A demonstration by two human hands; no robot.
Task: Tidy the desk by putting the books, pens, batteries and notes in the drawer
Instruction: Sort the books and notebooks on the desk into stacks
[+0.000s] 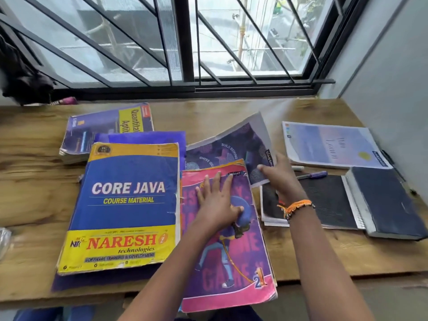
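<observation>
My left hand [217,202] lies flat, fingers spread, on a pink and purple notebook [231,274] that overhangs the desk's front edge. My right hand [281,176] grips the right edge of a dark purple notebook [234,144], which is tilted up behind the pink one. A blue and yellow "Core Java" book [125,205] lies to the left on a purple folder [143,136]. Behind it sits a thick "Quantitative Aptitude" book [102,128]. At the right lie a pale notebook [331,144], a purple pen [315,174], a white marker [298,168] and an open black spiral diary [370,200].
The wooden desk [39,188] stands under a barred window [185,42]; a grey wall [393,77] closes the right side. Dark cloth [20,75] hangs at the far left, with a small pink object [68,100] on the sill. A clear plastic item [3,242] sits at the left edge.
</observation>
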